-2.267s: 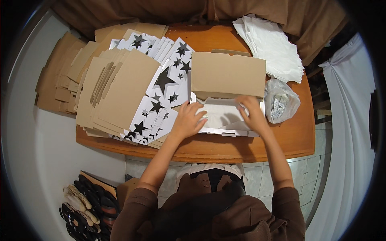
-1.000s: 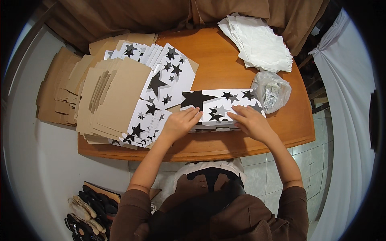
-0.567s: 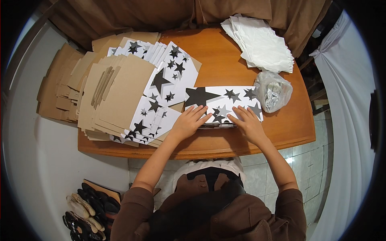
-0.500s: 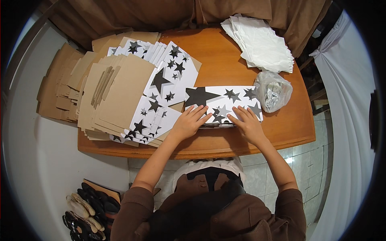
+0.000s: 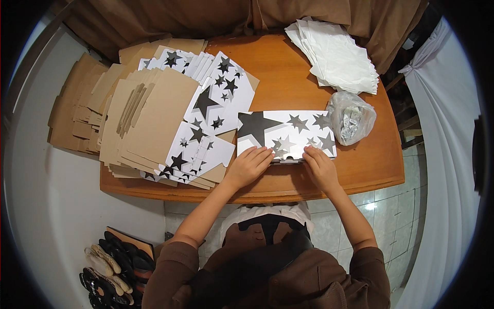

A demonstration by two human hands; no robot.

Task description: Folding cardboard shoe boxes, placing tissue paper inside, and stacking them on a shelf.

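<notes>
A closed white cardboard box [image 5: 272, 135] printed with black and grey stars lies before me on the table. Along its front edge, a small dark notch shows near the middle. My left hand [image 5: 249, 166] bends its fingers over the left part of that edge, fingers close together. Over the right part, my right hand [image 5: 321, 167] does the same, its thumb side hidden from above. Both hands grip the box at its front. Left of it spreads a stack of flat star-printed cardboard blanks [image 5: 206, 105], partly under plain brown ones [image 5: 154, 116].
A clear plastic bag [image 5: 364, 110] with small silvery-white packets stands just right of the box. Behind it lies a pile of white tissue sheets [image 5: 334, 56]. The wooden table [image 5: 257, 67] has a curved front edge. Shoes [image 5: 116, 270] sit on the floor at lower left.
Both hands have drawn back toward me from the lid's top to the box's front edge. Their spread fingers have curled and come together there. The box has hardly moved.
</notes>
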